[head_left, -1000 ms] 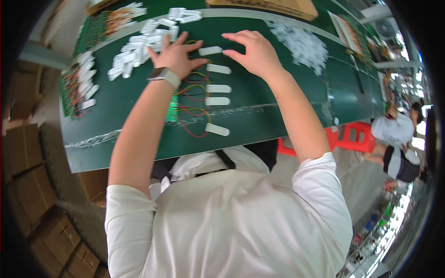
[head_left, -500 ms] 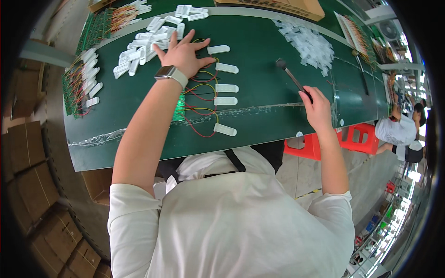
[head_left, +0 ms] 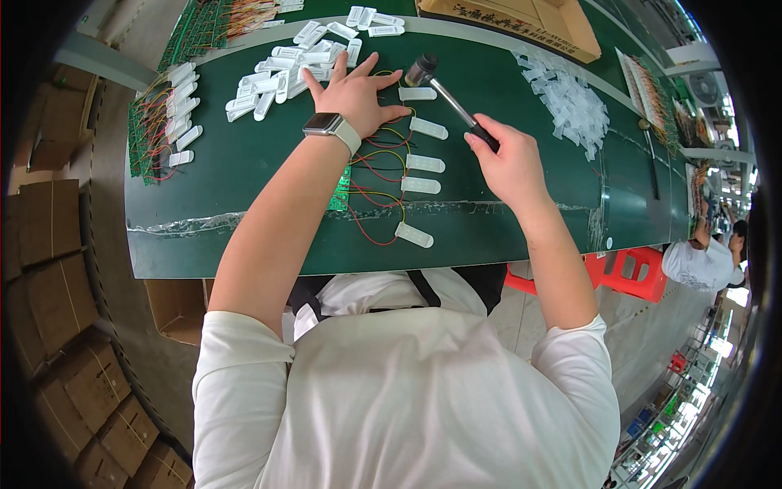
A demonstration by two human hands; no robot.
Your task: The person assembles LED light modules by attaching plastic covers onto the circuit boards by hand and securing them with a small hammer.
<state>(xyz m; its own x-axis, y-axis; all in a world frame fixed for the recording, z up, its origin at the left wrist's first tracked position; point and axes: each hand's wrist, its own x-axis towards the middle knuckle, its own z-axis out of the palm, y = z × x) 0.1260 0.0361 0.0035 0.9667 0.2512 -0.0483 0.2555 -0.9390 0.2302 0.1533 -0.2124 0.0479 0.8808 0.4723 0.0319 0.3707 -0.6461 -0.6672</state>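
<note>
My left hand (head_left: pixel 354 102) lies with fingers spread over the wires at the far end of a green circuit board (head_left: pixel 339 194), which my hand and wrist partly hide. Red, yellow and black wires run from the board to a column of several white plastic cases (head_left: pixel 424 164) on its right. My right hand (head_left: pixel 509 159) is closed around the black grip of a small hammer (head_left: pixel 450 99). The hammer's dark head is near the farthest case (head_left: pixel 418 94) of the column, close to my left fingertips; I cannot tell whether it touches.
Loose white cases (head_left: pixel 297 65) are heaped beyond my left hand. More wired boards (head_left: pixel 147 134) lie at the left table edge. Small translucent pieces (head_left: pixel 570 106) form a pile at right, near a cardboard box (head_left: pixel 521 24). Red stools (head_left: pixel 639 273) stand beyond the table's near edge.
My right hand has carried the hammer left and away from me, bringing its head near the farthest case. My left hand keeps its spread pose; the whole view has shifted slightly.
</note>
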